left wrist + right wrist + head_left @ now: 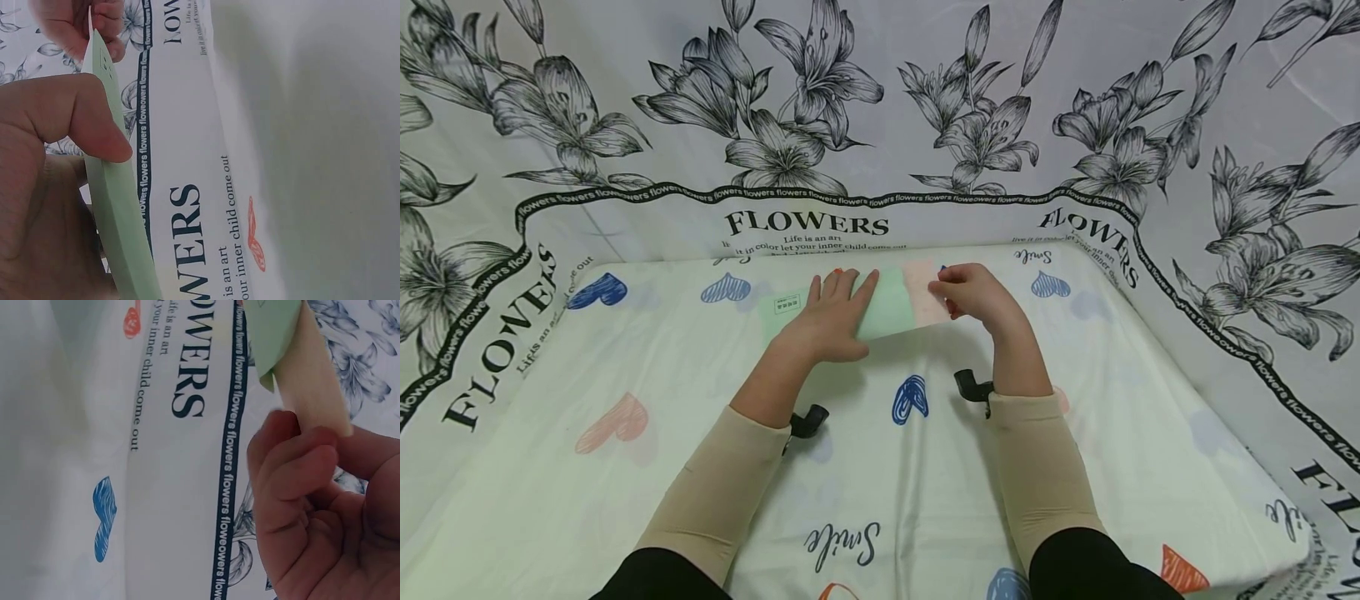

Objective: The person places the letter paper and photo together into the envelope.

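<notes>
A flat, light green packet [886,302] with a small printed box at its left end is held tilted, apparently just above the far part of the table. My left hand [823,321] grips it, thumb at the near edge and fingers spread over the face turned away. In the left wrist view, the thumb presses on the green packet [115,194]. A pale pinkish piece [927,296] sticks out of its right end; its kind cannot be told. My right hand [981,298] pinches this piece, and the right wrist view shows the pale strip [312,375] between thumb and curled fingers.
A white cloth [700,475] printed with hearts and words covers the table. Behind and at the sides hangs a white flower-printed curtain [880,100]. Black wrist mounts [808,421] stick out from both sleeves.
</notes>
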The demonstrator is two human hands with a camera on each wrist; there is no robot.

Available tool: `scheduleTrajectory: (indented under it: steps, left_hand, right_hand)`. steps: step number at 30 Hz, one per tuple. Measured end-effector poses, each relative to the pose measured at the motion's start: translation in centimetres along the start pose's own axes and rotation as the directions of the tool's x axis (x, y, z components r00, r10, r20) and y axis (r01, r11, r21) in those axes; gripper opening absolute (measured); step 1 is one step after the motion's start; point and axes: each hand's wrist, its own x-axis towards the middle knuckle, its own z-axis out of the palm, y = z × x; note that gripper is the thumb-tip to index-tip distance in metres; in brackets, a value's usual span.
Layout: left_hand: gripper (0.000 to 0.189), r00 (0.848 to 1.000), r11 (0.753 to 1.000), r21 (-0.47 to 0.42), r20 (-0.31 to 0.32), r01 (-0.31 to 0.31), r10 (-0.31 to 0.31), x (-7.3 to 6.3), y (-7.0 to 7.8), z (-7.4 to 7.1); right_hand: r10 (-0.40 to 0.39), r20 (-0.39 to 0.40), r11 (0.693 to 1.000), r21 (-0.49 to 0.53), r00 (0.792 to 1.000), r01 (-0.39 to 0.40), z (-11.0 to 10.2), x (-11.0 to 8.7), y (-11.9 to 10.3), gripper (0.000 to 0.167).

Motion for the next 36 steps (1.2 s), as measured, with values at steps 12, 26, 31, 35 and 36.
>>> scheduleTrajectory:
  steps: [12, 26, 31, 35, 36]
  left_hand:
    - [0.115, 0.999, 0.999, 0.005, -0.017, -0.033, 0.033, 0.3, 0.1, 0.4]
    - [0.113, 1.000, 0.999, 0.032, -0.003, -0.003, 0.003, 0.3, 0.3, 0.2]
    - [0.114, 1.000, 0.999, 0.034, -0.013, -0.005, 0.006, 0.3, 0.3, 0.3]
    - [0.114, 1.000, 0.999, 0.043, -0.019, -0.013, 0.014, 0.3, 0.4, 0.3]
    - [0.114, 1.000, 0.999, 0.046, -0.022, -0.014, 0.015, 0.3, 0.5, 0.2]
  right_hand:
    - [0.017, -0.034, 0.998, 0.068, 0.999, -0.014, -0.4, 0.3, 0.1, 0.033]
    - [0.028, -0.061, 0.992, 0.126, 0.998, -0.020, -1.2, 0.4, 0.8, 0.032]
    - [0.031, -0.046, 0.989, 0.144, 0.998, -0.024, -0.3, 0.5, 0.6, 0.030]
    - [0.034, -0.042, 0.989, 0.145, 0.999, -0.027, 0.5, 0.6, 0.3, 0.027]
    - [0.033, -0.044, 0.989, 0.144, 0.998, -0.027, 0.7, 0.6, 0.2, 0.027]
